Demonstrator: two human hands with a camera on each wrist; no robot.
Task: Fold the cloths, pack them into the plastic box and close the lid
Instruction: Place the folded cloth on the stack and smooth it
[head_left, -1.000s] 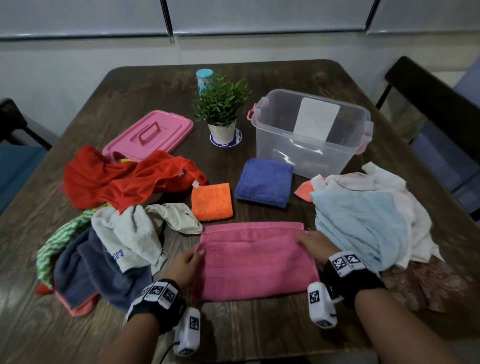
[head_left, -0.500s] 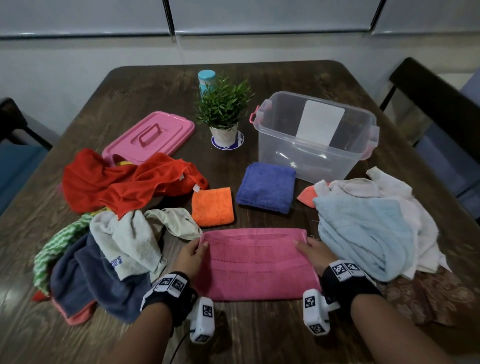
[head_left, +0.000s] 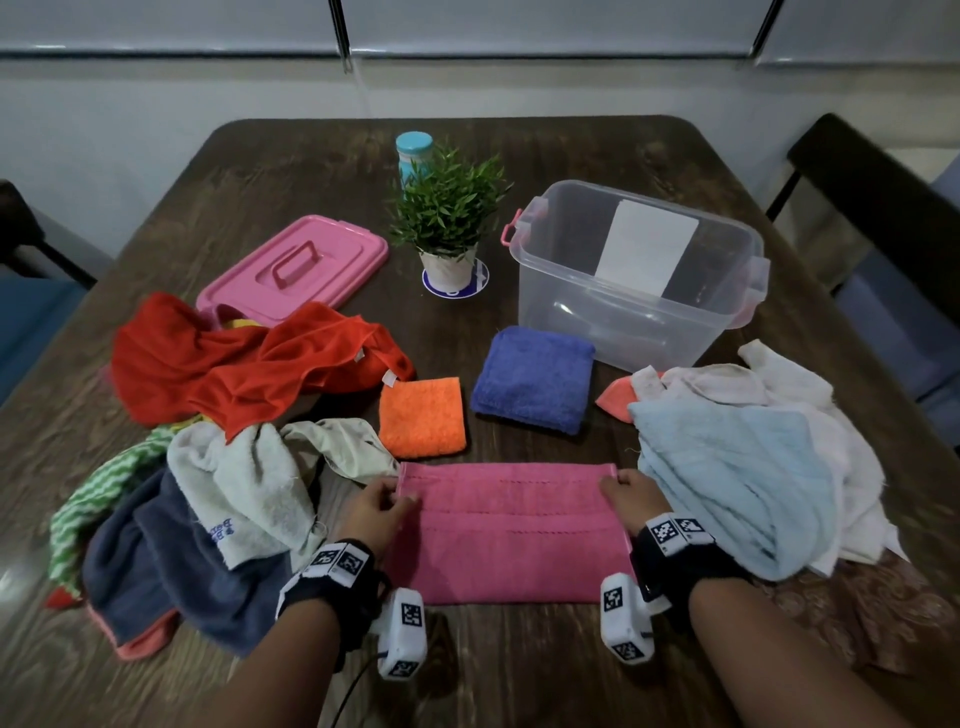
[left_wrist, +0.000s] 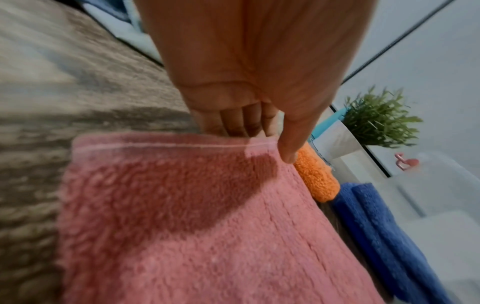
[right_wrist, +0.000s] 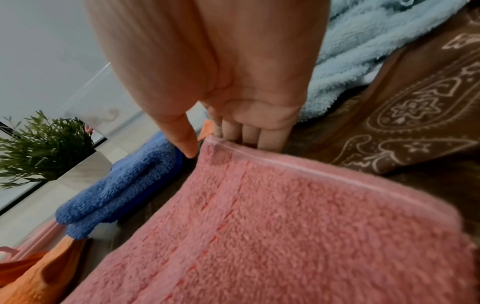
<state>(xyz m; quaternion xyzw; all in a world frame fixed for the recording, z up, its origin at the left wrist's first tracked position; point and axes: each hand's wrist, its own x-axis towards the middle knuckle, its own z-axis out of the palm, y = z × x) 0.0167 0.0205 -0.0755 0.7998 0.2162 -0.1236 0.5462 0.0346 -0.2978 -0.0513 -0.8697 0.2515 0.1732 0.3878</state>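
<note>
The pink towel (head_left: 506, 535) lay flat as a wide band on the table (head_left: 291, 171), on the near side of the clear plastic box (head_left: 639, 280) and closer to the person than the folded blue cloth (head_left: 535, 379) and the folded orange cloth (head_left: 422, 415). The left hand (head_left: 376, 512) took its far left corner, thumb on top and fingers tucked behind the hem. The right hand (head_left: 626, 496) had its fingers tucked under the far right corner; its thumb hung just off the hem, so whether it pinched could not be told.

The towel looked like thick, soft terry, light and limp, so it would likely sag in the middle if lifted by one point. The stitched hems at the two corners seemed the firmest places to hold, keeping the edge taut for the next fold. The box stood empty, with the pink lid (head_left: 293, 270) well to its left beyond the potted plant (head_left: 449, 218).
</note>
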